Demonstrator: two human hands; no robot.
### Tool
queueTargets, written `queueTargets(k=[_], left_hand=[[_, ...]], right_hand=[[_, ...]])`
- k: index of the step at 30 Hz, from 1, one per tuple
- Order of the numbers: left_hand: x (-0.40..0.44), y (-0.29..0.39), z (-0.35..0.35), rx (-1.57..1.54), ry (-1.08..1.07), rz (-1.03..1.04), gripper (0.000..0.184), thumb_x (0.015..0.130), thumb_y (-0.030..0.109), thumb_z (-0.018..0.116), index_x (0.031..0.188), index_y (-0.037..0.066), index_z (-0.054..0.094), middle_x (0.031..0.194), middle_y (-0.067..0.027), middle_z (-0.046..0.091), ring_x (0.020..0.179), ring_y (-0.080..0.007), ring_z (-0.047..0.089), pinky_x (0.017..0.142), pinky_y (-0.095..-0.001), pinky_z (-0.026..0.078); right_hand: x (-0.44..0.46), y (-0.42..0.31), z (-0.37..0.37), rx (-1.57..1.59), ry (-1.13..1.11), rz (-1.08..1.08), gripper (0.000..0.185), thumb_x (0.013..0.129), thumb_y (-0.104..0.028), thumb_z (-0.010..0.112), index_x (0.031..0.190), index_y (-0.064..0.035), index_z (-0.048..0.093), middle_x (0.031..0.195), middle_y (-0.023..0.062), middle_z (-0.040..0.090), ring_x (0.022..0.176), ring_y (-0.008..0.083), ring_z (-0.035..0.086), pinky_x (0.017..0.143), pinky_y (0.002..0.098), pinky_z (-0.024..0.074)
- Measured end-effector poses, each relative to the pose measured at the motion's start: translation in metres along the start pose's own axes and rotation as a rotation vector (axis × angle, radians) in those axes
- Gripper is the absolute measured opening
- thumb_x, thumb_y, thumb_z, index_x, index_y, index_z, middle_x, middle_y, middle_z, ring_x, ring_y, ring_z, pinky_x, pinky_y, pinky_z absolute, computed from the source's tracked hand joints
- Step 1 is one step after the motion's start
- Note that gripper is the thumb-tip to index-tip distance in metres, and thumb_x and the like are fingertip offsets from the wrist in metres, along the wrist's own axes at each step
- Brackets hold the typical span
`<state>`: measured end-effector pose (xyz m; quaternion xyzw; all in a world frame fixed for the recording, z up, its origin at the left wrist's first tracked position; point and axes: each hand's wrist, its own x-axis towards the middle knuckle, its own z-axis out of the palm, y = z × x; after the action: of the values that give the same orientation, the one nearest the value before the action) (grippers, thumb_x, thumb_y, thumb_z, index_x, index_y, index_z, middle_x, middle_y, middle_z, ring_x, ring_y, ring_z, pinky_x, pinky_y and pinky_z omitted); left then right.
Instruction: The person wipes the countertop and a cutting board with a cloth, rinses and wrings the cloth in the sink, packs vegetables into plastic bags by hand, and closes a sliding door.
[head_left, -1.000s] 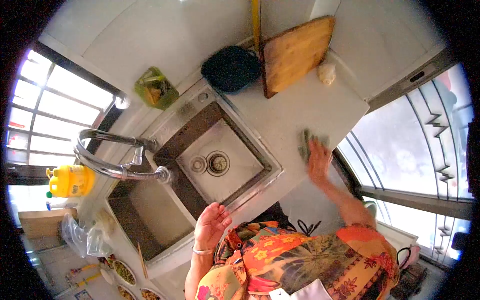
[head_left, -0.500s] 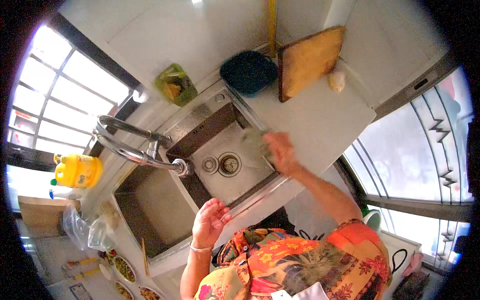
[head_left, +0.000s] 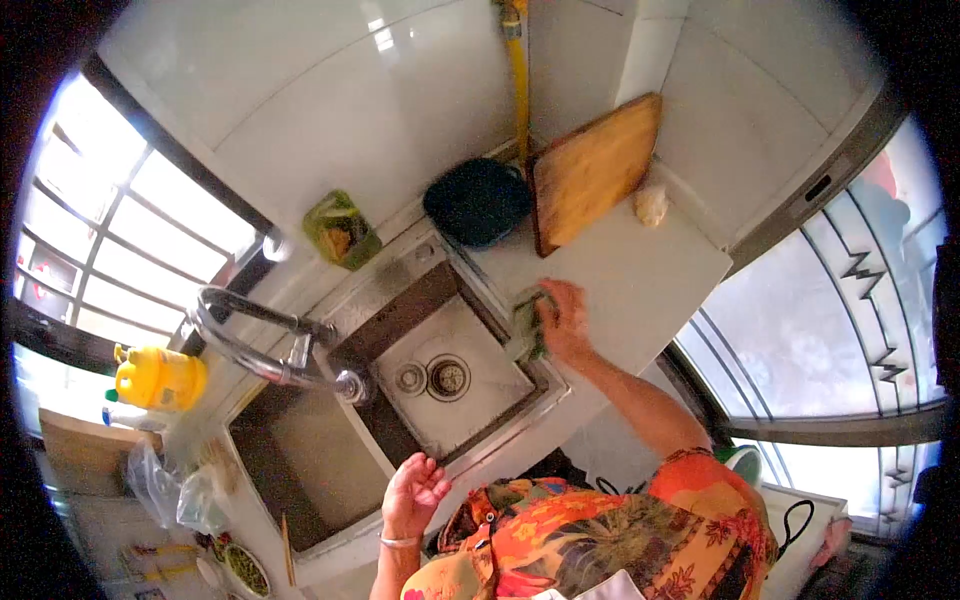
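My right hand [head_left: 566, 322] presses a greyish-green cloth [head_left: 529, 322] at the right rim of the steel sink [head_left: 455, 375], where it meets the white counter [head_left: 640, 270]. Its fingers are wrapped over the cloth. Near the sink's front edge, my left hand [head_left: 415, 490] is raised with its fingers loosely curled and partly apart, holding nothing. A bangle circles the left wrist. The curved faucet [head_left: 250, 350] stands over the divider between the two basins.
Behind the sink stand a dark basin [head_left: 478, 202], a wooden cutting board [head_left: 597, 172] and a green container [head_left: 342, 230]. A yellow jug [head_left: 160, 378] is by the window. Plastic bags [head_left: 200, 498], chopsticks [head_left: 288, 550] and a dish of food [head_left: 245, 570] lie at the lower left.
My right hand and the cloth went from the counter leftward over the sink, then back slightly to its right rim. My left hand stayed near the front edge. The camera view shifted.
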<state>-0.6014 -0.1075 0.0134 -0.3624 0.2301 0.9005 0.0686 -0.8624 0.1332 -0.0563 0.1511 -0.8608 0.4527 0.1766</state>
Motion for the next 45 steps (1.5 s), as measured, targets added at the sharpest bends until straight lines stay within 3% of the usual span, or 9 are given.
queueTargets(k=[6, 8, 10, 21, 25, 27, 29, 40, 45], left_hand=[[0.01, -0.028, 0.001, -0.039, 0.134, -0.053, 0.01, 0.081, 0.015, 0.057, 0.088, 0.009, 0.062, 0.085, -0.0059, 0.062, 0.082, -0.0244, 0.056, 0.074, -0.0414, 0.046], [0.014, -0.036, 0.015, -0.047, 0.082, -0.076, 0.011, 0.082, 0.015, 0.057, 0.089, 0.009, 0.061, 0.084, -0.0051, 0.062, 0.084, -0.0229, 0.055, 0.073, -0.0403, 0.046], [0.015, -0.04, 0.038, -0.004, 0.046, -0.074, 0.011, 0.082, 0.015, 0.056, 0.09, 0.009, 0.061, 0.084, -0.0048, 0.062, 0.083, -0.0223, 0.056, 0.073, -0.0395, 0.046], [0.006, -0.07, 0.025, -0.044, 0.252, -0.001, 0.014, 0.086, 0.019, 0.053, 0.094, 0.009, 0.059, 0.088, -0.0052, 0.061, 0.083, -0.0228, 0.057, 0.073, -0.0389, 0.046], [0.0, -0.076, 0.023, -0.06, 0.221, -0.023, 0.014, 0.085, 0.016, 0.054, 0.097, 0.008, 0.058, 0.089, -0.0059, 0.061, 0.083, -0.0232, 0.058, 0.073, -0.0378, 0.047], [-0.005, -0.074, 0.012, -0.095, 0.126, -0.005, 0.015, 0.085, 0.015, 0.054, 0.097, 0.008, 0.057, 0.089, -0.0061, 0.061, 0.083, -0.0234, 0.058, 0.073, -0.0377, 0.048], [-0.013, -0.072, 0.016, -0.056, 0.148, 0.044, 0.014, 0.084, 0.014, 0.055, 0.097, 0.008, 0.057, 0.09, -0.0064, 0.061, 0.083, -0.0239, 0.058, 0.072, -0.0378, 0.048], [-0.103, -0.092, -0.08, -0.228, 0.171, 0.143, 0.016, 0.082, 0.012, 0.058, 0.098, 0.01, 0.057, 0.09, -0.0054, 0.061, 0.083, -0.0231, 0.059, 0.076, -0.0408, 0.048], [-0.155, -0.11, -0.12, -0.321, 0.21, 0.243, 0.013, 0.085, 0.013, 0.053, 0.095, 0.011, 0.06, 0.09, -0.0044, 0.063, 0.085, -0.0232, 0.059, 0.078, -0.0419, 0.047]], right_hand=[[0.019, 0.055, 0.023, -0.576, -0.171, 0.259, 0.027, 0.078, -0.009, 0.055, 0.105, -0.0057, 0.055, 0.108, 0.0132, 0.054, 0.101, 0.0331, 0.046, 0.088, 0.0427, 0.0361], [-0.001, 0.052, 0.049, -0.302, -0.136, -0.13, 0.025, 0.073, -0.01, 0.056, 0.098, -0.0055, 0.057, 0.105, 0.0157, 0.055, 0.1, 0.0334, 0.048, 0.089, 0.0446, 0.0348], [-0.004, 0.025, 0.051, 0.266, -0.395, -0.095, 0.025, 0.069, -0.006, 0.056, 0.094, -0.0061, 0.059, 0.103, 0.015, 0.057, 0.1, 0.0328, 0.05, 0.089, 0.0429, 0.0364], [0.024, 0.174, -0.157, -0.39, -0.157, 0.003, 0.043, 0.076, -0.001, 0.049, 0.117, -0.0118, 0.053, 0.113, 0.0138, 0.051, 0.103, 0.0334, 0.046, 0.089, 0.0413, 0.0354], [-0.038, 0.142, -0.159, -0.738, -0.165, 0.255, 0.046, 0.076, 0.0, 0.048, 0.12, -0.0108, 0.05, 0.12, 0.0172, 0.045, 0.105, 0.035, 0.042, 0.087, 0.0473, 0.0313], [-0.111, 0.147, -0.145, -0.805, -0.154, -0.107, 0.05, 0.071, 0.001, 0.05, 0.119, -0.0122, 0.05, 0.112, 0.0167, 0.046, 0.103, 0.0351, 0.04, 0.083, 0.0491, 0.0283], [-0.15, 0.095, -0.126, -0.681, -0.317, 0.006, 0.043, 0.072, -0.006, 0.05, 0.111, -0.0212, 0.057, 0.114, 0.0092, 0.048, 0.106, 0.0308, 0.041, 0.083, 0.0533, 0.0276], [-0.217, -0.129, 0.06, 0.079, -0.655, -0.859, 0.035, 0.071, -0.015, 0.054, 0.104, -0.0227, 0.061, 0.101, -0.0001, 0.053, 0.094, 0.0186, 0.047, 0.078, 0.0363, 0.0355], [-0.207, -0.183, 0.169, 0.434, -0.963, -0.484, 0.033, 0.069, 0.003, 0.053, 0.099, -0.0119, 0.059, 0.1, 0.0129, 0.056, 0.095, 0.0266, 0.052, 0.08, 0.0417, 0.0428]])
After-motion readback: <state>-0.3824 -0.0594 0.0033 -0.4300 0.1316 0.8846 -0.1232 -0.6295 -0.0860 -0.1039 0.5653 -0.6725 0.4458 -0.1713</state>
